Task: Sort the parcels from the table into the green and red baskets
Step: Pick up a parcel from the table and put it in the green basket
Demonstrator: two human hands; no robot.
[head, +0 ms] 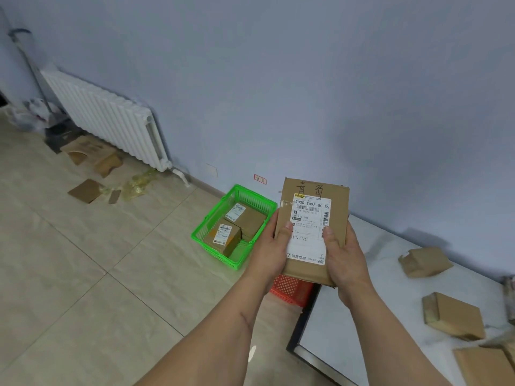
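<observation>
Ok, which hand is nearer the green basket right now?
Left. The left hand grips the held parcel on its basket-facing edge, just right of the green basket. The right hand grips the parcel's far edge, over the table.

Pale blue wall (pixel 306 79), white radiator (pixel 108 118), beige tiled floor (pixel 69 274)

Green basket (pixel 252 196) stood open-topped on the floor, two parcels (pixel 234 227) filling most of it, a bare strip along its right wall, red basket (pixel 289 292) mostly hidden behind the held parcel (pixel 312 232), possibly unobstructed, open floor to the left.
</observation>
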